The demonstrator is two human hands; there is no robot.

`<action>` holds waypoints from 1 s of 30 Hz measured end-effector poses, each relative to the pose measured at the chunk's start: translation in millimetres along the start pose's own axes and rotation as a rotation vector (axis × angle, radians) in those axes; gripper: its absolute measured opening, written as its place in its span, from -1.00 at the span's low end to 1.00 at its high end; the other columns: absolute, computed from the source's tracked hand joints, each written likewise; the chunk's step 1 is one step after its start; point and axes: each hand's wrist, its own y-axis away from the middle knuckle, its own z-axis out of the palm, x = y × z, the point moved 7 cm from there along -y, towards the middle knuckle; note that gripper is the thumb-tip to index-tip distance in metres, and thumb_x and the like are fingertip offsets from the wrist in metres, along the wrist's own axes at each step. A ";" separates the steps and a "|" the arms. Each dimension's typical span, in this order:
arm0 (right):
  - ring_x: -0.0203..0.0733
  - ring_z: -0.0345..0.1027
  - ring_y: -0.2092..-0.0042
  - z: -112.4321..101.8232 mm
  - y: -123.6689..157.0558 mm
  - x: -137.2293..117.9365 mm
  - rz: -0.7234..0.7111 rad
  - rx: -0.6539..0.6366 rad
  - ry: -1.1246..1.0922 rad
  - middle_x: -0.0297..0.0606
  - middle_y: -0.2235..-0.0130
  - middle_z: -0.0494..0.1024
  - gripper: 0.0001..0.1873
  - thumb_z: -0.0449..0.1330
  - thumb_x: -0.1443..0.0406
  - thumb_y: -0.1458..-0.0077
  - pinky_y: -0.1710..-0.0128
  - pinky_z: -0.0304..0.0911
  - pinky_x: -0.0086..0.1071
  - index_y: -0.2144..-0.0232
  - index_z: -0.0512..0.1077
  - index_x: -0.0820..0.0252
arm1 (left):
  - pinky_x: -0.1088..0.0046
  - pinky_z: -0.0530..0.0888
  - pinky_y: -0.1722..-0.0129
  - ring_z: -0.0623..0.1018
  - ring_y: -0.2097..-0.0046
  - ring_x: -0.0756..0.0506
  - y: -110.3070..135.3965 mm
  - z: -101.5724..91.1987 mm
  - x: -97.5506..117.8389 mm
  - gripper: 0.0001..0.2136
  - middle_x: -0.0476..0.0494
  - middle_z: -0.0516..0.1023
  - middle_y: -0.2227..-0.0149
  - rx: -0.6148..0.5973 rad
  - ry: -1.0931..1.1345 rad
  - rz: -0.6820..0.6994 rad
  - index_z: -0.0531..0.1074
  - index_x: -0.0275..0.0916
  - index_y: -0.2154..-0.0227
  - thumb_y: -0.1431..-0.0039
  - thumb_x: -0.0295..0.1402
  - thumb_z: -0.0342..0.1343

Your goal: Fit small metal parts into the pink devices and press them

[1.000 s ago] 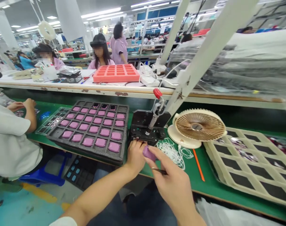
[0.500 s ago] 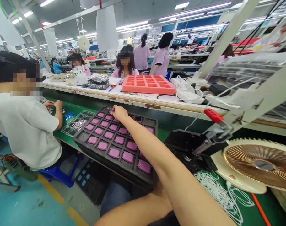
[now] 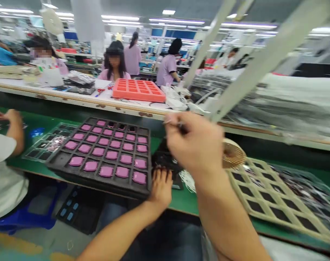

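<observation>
My left hand (image 3: 161, 185) lies with its fingers stretched forward on the black press fixture (image 3: 161, 159), beside the right end of a black foam tray (image 3: 58, 165). The tray holds several purple pieces (image 3: 106, 171) in rows. My right hand (image 3: 199, 145) is raised in front of the press and hides most of it. Its fingers are closed on a thin dark tool (image 3: 178, 125). The picture is smeared by motion.
A small beige fan (image 3: 233, 154) and a beige grid tray (image 3: 262, 195) sit to the right, with white cords (image 3: 185, 178) by the press. A co-worker's arm (image 3: 14, 127) works at the left over a clear tray (image 3: 45, 143). A slanted white frame post (image 3: 262, 61) rises ahead. An orange tray (image 3: 137, 90) lies on the far bench.
My left hand has come back from the far row of the foam tray to the press fixture. My right hand has risen in front of the press. The view swung right.
</observation>
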 end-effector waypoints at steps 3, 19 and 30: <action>0.02 0.53 0.18 -46.4 -12.6 72.7 0.113 0.201 0.077 -0.10 0.26 0.65 -0.68 0.18 0.09 -0.36 0.11 0.41 -0.16 0.21 0.62 0.17 | -0.31 0.41 -0.31 0.33 -0.43 -0.47 4.2 1.1 -2.2 -0.53 -0.53 0.44 -0.32 0.013 0.046 -0.023 0.31 -0.29 -0.35 -0.42 -0.50 0.03; -0.24 0.42 0.47 -32.0 128.4 93.9 0.071 0.343 -0.413 -0.13 -0.10 0.65 -0.70 0.22 0.27 -0.34 0.45 0.37 -0.28 -0.10 0.43 -0.01 | 0.06 0.61 -0.17 0.61 -0.17 -0.23 65.7 -223.3 -1.0 -0.60 -0.21 0.66 -0.07 0.059 0.178 0.127 0.49 -0.01 -0.15 -0.36 -0.55 0.04; -0.33 0.11 0.54 -27.5 196.4 128.6 0.569 0.387 -0.827 -0.28 0.34 0.51 -0.83 0.23 0.13 -0.33 0.54 0.11 -0.38 0.19 0.49 0.09 | -0.02 0.58 -0.08 0.58 -0.11 -0.27 -181.3 -155.6 -173.9 -0.62 -0.27 0.53 -0.19 -0.212 -0.208 -0.456 0.47 -0.23 -0.16 -0.37 -0.20 0.25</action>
